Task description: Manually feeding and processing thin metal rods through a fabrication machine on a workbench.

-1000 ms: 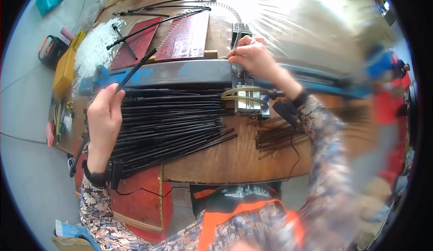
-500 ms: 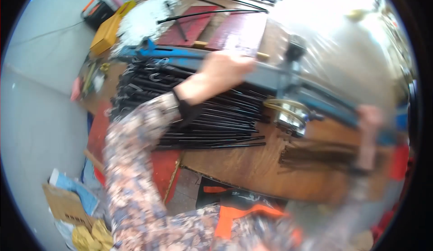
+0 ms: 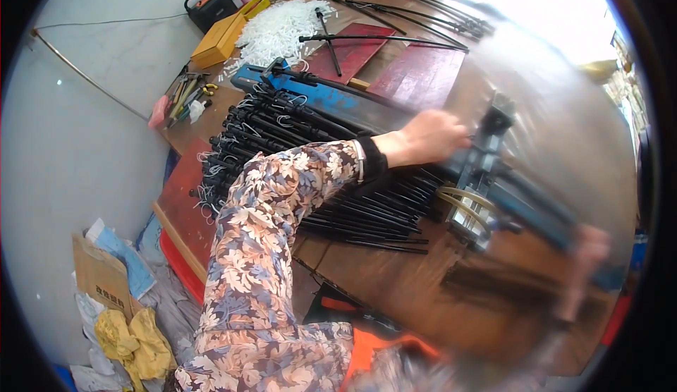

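Note:
My left hand is curled closed over the blue metal rail, just left of the upright black-topped clamp. What lies inside its fingers is hidden. A thin black rod lies along the rail's left part. Under my left forearm a pile of black rods with white string loops at their left ends spreads over the table. My right hand is at the far right, near the rail's right end. Motion smears it, so its fingers cannot be made out.
Below the clamp sits a metal block with a yellowish hose. A bundle of thin dark rods lies near the front edge. Behind the rail are red boards, more black rods, white small pieces and a yellow box.
The view has shifted, so the scene sits farther right and lower. My left hand has moved right along the rail, closer to the clamp. My right hand has come nearer to me.

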`<state>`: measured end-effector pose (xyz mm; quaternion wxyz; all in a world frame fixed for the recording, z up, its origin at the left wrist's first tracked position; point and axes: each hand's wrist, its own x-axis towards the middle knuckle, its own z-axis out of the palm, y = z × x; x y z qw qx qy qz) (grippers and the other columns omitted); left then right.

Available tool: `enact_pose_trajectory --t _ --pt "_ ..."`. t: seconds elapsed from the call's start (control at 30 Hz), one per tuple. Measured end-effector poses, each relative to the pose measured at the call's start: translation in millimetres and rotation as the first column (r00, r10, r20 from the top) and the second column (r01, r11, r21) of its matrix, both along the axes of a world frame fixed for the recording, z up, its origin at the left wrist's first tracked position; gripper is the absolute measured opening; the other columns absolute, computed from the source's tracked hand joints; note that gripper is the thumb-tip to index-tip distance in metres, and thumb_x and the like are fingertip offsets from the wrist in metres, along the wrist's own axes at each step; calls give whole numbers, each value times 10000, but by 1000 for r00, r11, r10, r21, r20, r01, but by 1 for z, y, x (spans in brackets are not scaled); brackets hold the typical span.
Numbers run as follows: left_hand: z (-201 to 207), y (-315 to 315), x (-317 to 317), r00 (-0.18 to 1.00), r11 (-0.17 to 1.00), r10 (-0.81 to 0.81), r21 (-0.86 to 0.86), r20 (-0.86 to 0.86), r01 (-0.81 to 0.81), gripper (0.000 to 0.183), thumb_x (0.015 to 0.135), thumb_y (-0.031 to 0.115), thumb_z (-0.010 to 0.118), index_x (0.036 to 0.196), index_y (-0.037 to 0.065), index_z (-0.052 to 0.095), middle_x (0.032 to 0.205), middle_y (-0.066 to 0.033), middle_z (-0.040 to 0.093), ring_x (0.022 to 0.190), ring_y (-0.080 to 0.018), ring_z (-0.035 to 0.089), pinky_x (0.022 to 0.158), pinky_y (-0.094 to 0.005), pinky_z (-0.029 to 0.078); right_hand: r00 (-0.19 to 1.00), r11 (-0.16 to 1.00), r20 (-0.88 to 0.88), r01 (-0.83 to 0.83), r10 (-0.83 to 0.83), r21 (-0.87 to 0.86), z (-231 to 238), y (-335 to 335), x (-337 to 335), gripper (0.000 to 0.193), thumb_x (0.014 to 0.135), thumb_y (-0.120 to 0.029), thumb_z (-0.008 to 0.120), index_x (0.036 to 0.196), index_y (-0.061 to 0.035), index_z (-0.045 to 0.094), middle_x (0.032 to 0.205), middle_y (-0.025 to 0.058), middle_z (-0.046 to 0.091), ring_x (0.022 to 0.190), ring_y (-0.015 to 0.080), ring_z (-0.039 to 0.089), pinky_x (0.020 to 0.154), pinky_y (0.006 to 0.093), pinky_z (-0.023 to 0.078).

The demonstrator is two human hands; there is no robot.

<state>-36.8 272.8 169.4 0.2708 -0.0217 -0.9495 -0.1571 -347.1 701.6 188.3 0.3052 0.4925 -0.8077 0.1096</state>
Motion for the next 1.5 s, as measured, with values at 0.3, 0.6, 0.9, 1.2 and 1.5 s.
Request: enact_pose_trajectory --t 0.3,0.6,0.9,1.2,1.5 --pt "26 4 17 972 982 189 -52 139 -183 224 964 280 601 862 83 629 773 -146 678 753 -343 697 622 -467 539 977 977 -23 -214 214 -19 30 -56 156 314 842 -38 713 1155 -62 709 1069 95 719 1070 281 630 972 406 405" --pt "27 8 23 955 975 212 -108 210 -193 194 980 287 572 919 106 607 790 -140 675 778 -356 684 649 -465 533 934 962 232 -263 272 -71 -8 -82 196 398 851 -103 719 1239 -42 654 1057 79 703 1067 251 605 943 401 353" --pt "12 3 16 994 981 108 -164 -7 -108 73 902 147 621 845 100 624 753 -127 671 694 -350 673 624 -433 537 703 882 532 -373 471 -288 -30 -119 179 230 842 -17 683 1068 -6 642 874 165 628 827 341 598 739 408 480" --pt "29 -100 29 986 809 -116 -588 -122 23 114 949 220 627 927 120 579 779 -23 625 717 -235 654 588 -363 505 825 831 448 -490 344 265 -13 -53 262 399 593 -247 842 856 -101 581 842 85 592 849 299 586 773 469 456" --pt "-15 -38 71 890 834 408 -313 -205 -454 240 942 266 612 1130 123 654 1098 -93 630 1037 -267 577 854 -471 412 790 799 505 -532 348 280 -36 -42 305 326 658 -4 647 979 -41 601 870 123 562 828 300 560 735 411 467"
